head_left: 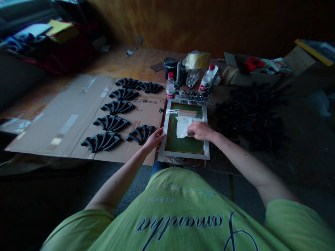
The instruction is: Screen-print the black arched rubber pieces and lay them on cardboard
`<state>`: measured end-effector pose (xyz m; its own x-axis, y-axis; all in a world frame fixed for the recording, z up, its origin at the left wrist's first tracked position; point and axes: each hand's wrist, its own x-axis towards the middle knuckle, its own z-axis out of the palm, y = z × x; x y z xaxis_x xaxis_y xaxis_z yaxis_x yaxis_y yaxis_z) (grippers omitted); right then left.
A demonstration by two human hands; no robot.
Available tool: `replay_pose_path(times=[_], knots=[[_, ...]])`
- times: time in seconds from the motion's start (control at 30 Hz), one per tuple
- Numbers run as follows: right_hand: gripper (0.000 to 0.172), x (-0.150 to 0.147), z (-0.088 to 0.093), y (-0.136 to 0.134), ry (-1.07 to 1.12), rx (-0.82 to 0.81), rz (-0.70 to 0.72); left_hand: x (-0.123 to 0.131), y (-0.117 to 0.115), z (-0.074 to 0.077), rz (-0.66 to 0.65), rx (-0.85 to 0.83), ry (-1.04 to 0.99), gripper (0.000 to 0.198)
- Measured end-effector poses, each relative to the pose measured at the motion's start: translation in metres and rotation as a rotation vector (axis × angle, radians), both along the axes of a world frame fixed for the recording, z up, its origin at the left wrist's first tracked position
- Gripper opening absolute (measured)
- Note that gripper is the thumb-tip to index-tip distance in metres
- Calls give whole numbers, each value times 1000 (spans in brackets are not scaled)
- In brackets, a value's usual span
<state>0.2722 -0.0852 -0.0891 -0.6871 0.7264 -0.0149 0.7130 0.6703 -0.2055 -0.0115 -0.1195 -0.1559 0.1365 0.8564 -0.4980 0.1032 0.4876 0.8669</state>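
Note:
A screen printing frame (207, 148) with silver metal sides and green mesh lies in front of me, its far end at a dark clamp (192, 94). My left hand (156, 137) grips the frame's left side, thumb and fingers at the edge. Over the mesh, my right hand (200, 130) is closed at the edge of a white patch (182, 126). Whatever its fingers hold is small, greyish and partly hidden, so I cannot make it out. A brown wooden strip (187, 113) lies on the mesh just beyond the white patch.
Black curved parts (112, 122) lie in fanned groups on flat cardboard (65, 104) at left. A heap of black parts (251, 118) covers the right side. Behind the frame stand two red-capped bottles (170, 86), a black tub (170, 66), a tape roll (196, 61) and an open box (251, 78).

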Motion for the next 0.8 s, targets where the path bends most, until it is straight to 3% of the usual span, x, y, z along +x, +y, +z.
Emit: replay_pose_path(times=[0.1, 0.17, 0.27, 0.37, 0.43, 0.5, 0.57, 0.67, 0.73, 0.8], knots=[[17, -10, -9, -4, 74, 80, -106, -1, 0, 2, -1, 13, 0, 75], [25, -13, -18, -15, 112, 105, -89, -1, -1, 3, -3, 15, 2, 75], [20, -10, -22, -25, 125, 69, -38, -1, -2, 7, 10, -2, -2, 77], [11, -11, -10, -7, 154, 39, -130, 0, -2, 15, 15, -16, -4, 82], [24, -15, 2, 17, 213, 52, -245, -1, -3, 23, -1, -13, -7, 88], [42, -15, 15, 45, 284, 98, -347, -2, -3, 35, -19, 17, -10, 88], [53, -1, 27, 72, 359, 171, -420, -2, -2, 51, 0, 96, -9, 75], [52, 47, 37, 98, 513, 275, -517, 3, 7, 81, 95, 243, -65, 54], [47, 83, 31, 100, 597, 294, -637, 8, 19, 103, 172, 347, -145, 54], [44, 105, 12, 87, 600, 241, -782, 15, 36, 126, 220, 465, -215, 54]])
